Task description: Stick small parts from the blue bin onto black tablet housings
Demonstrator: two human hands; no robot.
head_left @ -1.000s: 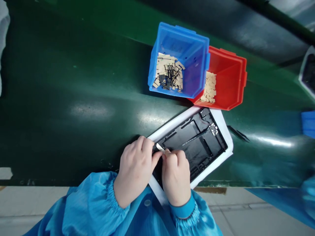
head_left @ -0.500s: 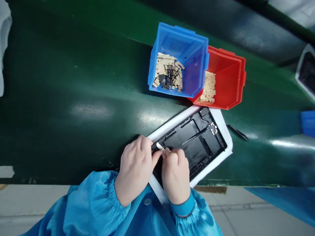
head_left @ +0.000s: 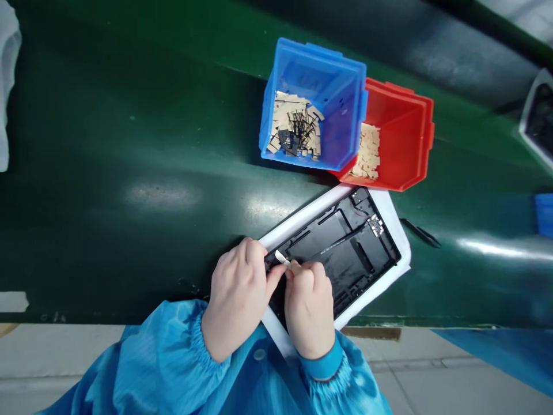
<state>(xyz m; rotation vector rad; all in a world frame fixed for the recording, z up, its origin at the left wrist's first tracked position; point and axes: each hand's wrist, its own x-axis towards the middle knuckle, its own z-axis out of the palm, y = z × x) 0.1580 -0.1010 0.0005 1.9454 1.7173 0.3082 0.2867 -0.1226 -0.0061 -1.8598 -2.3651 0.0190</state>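
Observation:
A black device housing [head_left: 315,236], tablet-like and open, lies slanted on a white sheet or pad [head_left: 400,248] at the bench's front edge. My left hand [head_left: 238,291] is closed over its left end, fingers bent at the rim and thumb reaching toward my right fingertips. A small white strip [head_left: 281,257] sticks out above the housing from the pinched fingers of my right hand [head_left: 307,305]; its lower end is hidden. Inside the housing are a flat black cable and a small circuit board [head_left: 375,226] at the far end.
Behind the housing stands a blue bin [head_left: 322,63] with beige pieces and thin black parts. Beside it, a red bin [head_left: 404,135] contains beige pieces. Black tweezers [head_left: 421,233] lie on the green bench [head_left: 129,144]. At the right edge are another device [head_left: 541,118] and a blue container [head_left: 545,214].
Hands, white strip and housing keep nearly the same positions. The view has shifted very slightly.

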